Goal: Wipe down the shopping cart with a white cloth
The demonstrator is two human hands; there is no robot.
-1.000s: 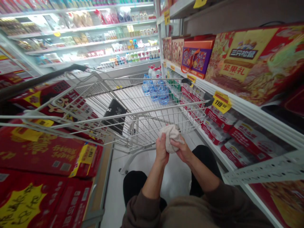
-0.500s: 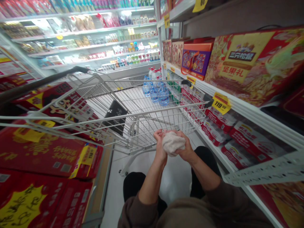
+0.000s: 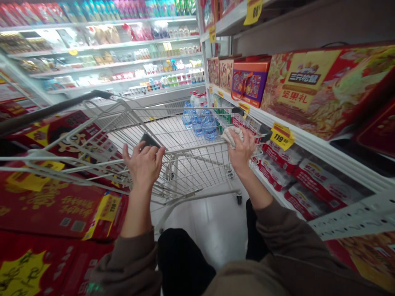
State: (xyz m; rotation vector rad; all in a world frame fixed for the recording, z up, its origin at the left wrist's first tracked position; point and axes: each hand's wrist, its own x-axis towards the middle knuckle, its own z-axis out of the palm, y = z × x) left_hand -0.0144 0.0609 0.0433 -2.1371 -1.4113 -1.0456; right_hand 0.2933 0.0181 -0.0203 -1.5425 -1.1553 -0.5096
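Note:
My right hand (image 3: 242,148) grips a crumpled beige cloth (image 3: 233,137) and presses it on the top rail of a wire shopping cart (image 3: 197,147), near the cart's far right corner. My left hand (image 3: 143,165) hangs over the cart's near left side with its fingers spread, holding nothing. A flat black object (image 3: 149,140) lies in the basket, mostly hidden behind that hand. Whether my left fingers touch the wire, I cannot tell.
Red boxes (image 3: 52,205) are stacked along the left of the aisle. White shelving on the right carries gift boxes (image 3: 321,90) and a yellow 119 price tag (image 3: 282,136). Blue-capped water bottles (image 3: 202,123) show through the cart. A lit refrigerated display (image 3: 101,53) stands ahead.
My hands have parted and moved forward from in front of my body to the cart. The left hand has let go of the cloth, and the right hand has carried it to the rail.

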